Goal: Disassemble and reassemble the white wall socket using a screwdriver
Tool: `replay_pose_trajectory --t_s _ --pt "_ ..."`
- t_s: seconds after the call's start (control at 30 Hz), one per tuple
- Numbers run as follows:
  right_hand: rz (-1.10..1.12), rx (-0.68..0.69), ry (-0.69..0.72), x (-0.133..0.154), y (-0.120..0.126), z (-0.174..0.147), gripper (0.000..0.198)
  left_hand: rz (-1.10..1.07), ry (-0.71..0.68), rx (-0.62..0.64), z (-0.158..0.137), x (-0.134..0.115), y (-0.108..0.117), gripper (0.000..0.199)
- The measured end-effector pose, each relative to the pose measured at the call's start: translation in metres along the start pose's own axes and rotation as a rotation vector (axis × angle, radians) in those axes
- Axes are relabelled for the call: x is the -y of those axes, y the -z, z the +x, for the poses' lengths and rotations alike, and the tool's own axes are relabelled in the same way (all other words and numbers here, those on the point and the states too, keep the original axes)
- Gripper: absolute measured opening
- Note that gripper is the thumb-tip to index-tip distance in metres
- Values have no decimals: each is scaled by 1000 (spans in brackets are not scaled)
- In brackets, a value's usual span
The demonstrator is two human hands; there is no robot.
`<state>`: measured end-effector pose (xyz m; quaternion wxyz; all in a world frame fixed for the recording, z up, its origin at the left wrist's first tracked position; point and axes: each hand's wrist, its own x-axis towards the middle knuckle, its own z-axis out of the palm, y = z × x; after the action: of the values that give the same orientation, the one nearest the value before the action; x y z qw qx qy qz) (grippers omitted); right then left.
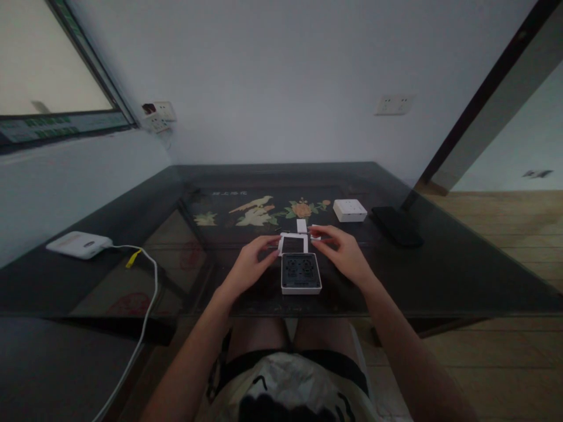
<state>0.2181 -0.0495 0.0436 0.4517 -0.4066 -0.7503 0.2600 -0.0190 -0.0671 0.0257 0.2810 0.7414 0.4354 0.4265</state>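
Note:
On the dark tabletop in front of me stands a white socket box (301, 289), its open side showing the black inside with two round moulded shapes. Just behind it is a thin white square frame (293, 236) with a wide opening. My left hand (251, 265) has its thumb and index finger at the frame's left edge, closed on it. To the right of the frame, my right hand (345, 252) pinches a small white piece (315, 238), partly hidden by the fingers. Another small white rectangular piece (301, 225) lies behind the frame.
A second white socket box (350, 210) sits at the back right, beside a black phone-like object (397, 226). At the left lies a white power bank (79, 244) with a white cable (155, 275) hanging over the table's front edge. Wall sockets (394, 105) are behind.

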Motion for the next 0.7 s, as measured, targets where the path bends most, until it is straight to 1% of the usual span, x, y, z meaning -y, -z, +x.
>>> replay_pose_trajectory --t_s 0.07,0.1,0.17,0.2,0.23,0.3,0.4,0.47,0.57,0.7 --pt "-202 123 35 1 -12 37 26 10 -18 -48 27 7 4 27" --pt "-363 213 30 0 -20 55 24 27 -29 -69 40 14 4 24" --pt "-754 399 2 -5 -38 85 24 73 -18 -151 62 33 -1 20" --pt "-819 433 -10 -8 -46 97 22 103 5 -190 69 44 -5 19" --pt "-855 460 -15 -11 -53 105 21 141 33 -212 73 56 -9 19" --pt "-907 518 -21 -17 -63 114 19 229 65 -187 75 76 -17 20" --pt "-964 582 -19 -25 -71 117 20 257 63 -167 70 92 -24 20" --pt "-997 606 -11 -28 -73 117 23 259 55 -167 67 94 -26 20" --pt "-1037 629 12 -30 -75 117 26 267 44 -154 67 89 -27 20" --pt "-1062 639 75 -31 -74 117 27 286 41 -151 68 83 -25 19"
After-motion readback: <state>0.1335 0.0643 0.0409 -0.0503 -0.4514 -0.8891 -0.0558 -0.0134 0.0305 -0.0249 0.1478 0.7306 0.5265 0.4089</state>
